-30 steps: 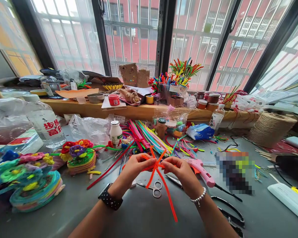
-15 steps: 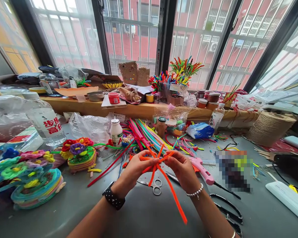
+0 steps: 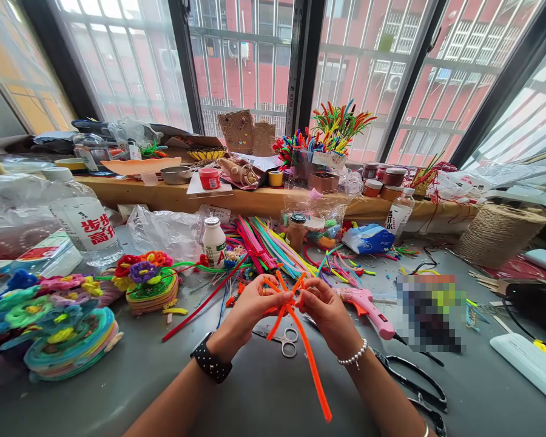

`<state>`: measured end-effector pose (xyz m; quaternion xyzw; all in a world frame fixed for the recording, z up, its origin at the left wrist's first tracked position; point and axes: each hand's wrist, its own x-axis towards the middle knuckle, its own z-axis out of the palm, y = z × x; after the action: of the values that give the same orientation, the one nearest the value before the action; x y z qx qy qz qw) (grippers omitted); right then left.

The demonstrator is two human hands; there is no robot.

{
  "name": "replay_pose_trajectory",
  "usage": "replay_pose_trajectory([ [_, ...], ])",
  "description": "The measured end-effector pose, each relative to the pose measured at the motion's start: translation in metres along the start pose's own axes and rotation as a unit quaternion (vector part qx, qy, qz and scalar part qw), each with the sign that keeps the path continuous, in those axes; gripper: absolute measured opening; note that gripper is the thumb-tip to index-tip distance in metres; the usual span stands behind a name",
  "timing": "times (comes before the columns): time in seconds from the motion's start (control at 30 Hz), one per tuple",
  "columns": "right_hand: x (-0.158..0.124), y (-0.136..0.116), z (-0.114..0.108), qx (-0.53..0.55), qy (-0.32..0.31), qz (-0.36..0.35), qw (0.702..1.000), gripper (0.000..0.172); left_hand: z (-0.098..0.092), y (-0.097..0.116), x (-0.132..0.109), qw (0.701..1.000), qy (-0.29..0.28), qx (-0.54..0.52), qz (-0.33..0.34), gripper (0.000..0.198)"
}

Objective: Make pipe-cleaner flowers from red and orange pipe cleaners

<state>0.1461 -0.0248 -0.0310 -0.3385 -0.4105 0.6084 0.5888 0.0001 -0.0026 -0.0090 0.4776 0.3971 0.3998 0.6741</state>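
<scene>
Orange pipe cleaners [image 3: 310,358], crossed at a common centre like spokes, are held up over the table between both hands. My left hand [image 3: 255,306] pinches them on the left side of the crossing, thumb on top. My right hand [image 3: 325,309] has its thumb and fingertips closed at the right side of the centre; the tips partly hide the strands there. One long strand hangs down toward me, while shorter ends stick up and out. Below the hands lie small scissors [image 3: 287,342] on the grey table.
A pink glue gun [image 3: 368,311] and large black-handled scissors [image 3: 416,379] lie to the right. Pipe-cleaner flowers on coiled bases [image 3: 73,346] stand at the left. Behind the hands are loose coloured pipe cleaners [image 3: 268,240], a small white bottle [image 3: 214,243] and a brown jar [image 3: 295,232].
My right hand has shifted slightly left, closer to the crossing. The long orange strand's free end has swung left and a little lower. My left hand keeps its pinch.
</scene>
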Motion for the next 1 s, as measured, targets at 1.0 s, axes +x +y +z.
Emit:
replay_pose_trajectory([
  [1.0,-0.003,-0.005,-0.009,-0.512,-0.048,-0.306,0.801,0.026,0.0,-0.005,0.008,0.999,0.039,-0.014,-0.033,0.035],
])
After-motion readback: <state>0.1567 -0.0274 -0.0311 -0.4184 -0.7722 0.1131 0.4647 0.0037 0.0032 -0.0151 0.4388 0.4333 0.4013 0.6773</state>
